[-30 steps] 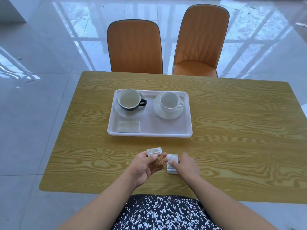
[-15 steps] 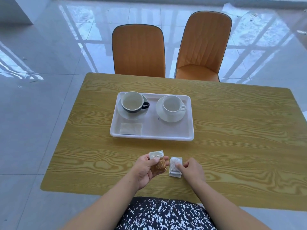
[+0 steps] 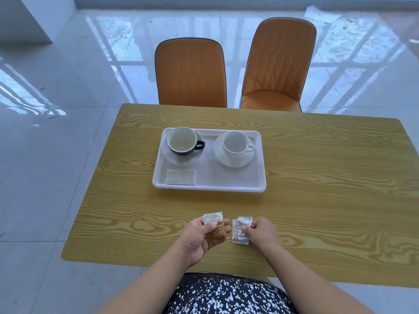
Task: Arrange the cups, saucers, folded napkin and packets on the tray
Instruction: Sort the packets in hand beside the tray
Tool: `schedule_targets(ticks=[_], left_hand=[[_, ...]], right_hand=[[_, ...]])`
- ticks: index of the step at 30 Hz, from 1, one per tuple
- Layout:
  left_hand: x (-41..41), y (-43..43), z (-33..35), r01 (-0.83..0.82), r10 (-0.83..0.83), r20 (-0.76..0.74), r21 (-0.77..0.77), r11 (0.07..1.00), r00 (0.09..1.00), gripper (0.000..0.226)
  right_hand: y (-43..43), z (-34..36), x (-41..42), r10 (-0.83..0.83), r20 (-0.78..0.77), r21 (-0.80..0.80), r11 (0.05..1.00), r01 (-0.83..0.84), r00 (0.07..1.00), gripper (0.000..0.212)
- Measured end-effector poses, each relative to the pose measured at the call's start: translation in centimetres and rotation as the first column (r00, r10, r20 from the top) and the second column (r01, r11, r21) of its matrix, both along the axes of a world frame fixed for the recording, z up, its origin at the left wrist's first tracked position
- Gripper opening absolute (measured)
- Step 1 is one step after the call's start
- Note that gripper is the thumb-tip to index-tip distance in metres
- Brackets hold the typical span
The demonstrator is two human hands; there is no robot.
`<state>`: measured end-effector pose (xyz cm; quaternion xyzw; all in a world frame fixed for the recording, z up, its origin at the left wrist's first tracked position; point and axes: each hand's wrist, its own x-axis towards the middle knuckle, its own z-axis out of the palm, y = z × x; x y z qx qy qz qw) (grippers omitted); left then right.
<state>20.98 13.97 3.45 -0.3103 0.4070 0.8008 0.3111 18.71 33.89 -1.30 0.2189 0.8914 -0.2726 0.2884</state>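
Note:
A white tray (image 3: 235,182) lies mid-table. On it stand a dark cup (image 3: 183,140) on a white saucer (image 3: 179,159) at the left and a white cup (image 3: 235,143) on a saucer (image 3: 233,163) at the right. A folded napkin (image 3: 180,177) lies in the tray's near left corner. Near the table's front edge my left hand (image 3: 197,240) holds a white packet (image 3: 212,218) and an orange packet (image 3: 217,233). Beside it my right hand (image 3: 263,232) pinches white packets (image 3: 240,230) that lie on the table.
The wooden table (image 3: 317,189) has bare surface around the tray. Two orange chairs (image 3: 191,73) (image 3: 277,66) stand at its far side. A glossy tiled floor surrounds everything.
The white packets have shifted slightly right under my right hand, away from my left hand. The camera has tilted a little, so the tray sits lower in view.

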Motion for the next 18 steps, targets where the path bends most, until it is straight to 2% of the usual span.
schedule_targets(ticks=[4, 6, 8, 13, 18], left_hand=[[0.1, 0.4, 0.0, 0.003, -0.003, -0.004, -0.002, 1.000, 1.000, 0.024], [0.1, 0.7, 0.0, 0.016, -0.016, -0.008, -0.010, 1.000, 1.000, 0.025], [0.2, 1.0, 0.1, 0.033, -0.033, -0.016, -0.013, 0.999, 0.999, 0.025], [0.3, 1.2, 0.2, 0.039, -0.040, -0.029, -0.031, 0.999, 0.999, 0.025], [0.2, 1.3, 0.1, -0.002, 0.001, -0.022, -0.061, 0.998, 1.000, 0.027]], right_hand=[[0.9, -0.1, 0.5, -0.062, -0.055, -0.028, 0.998, 0.060, 0.997, 0.033], [1.2, 0.0, 0.9, -0.042, -0.095, 0.013, 0.999, 0.043, 0.995, 0.031], [1.3, 0.1, 1.1, -0.021, -0.121, -0.015, 1.000, 0.020, 0.992, 0.029], [1.1, 1.3, 1.4, -0.157, -0.153, -0.281, 0.954, 0.109, 0.976, 0.027], [1.0, 4.3, 0.7, -0.272, -0.187, -0.518, 0.844, 0.141, 0.944, 0.024]])
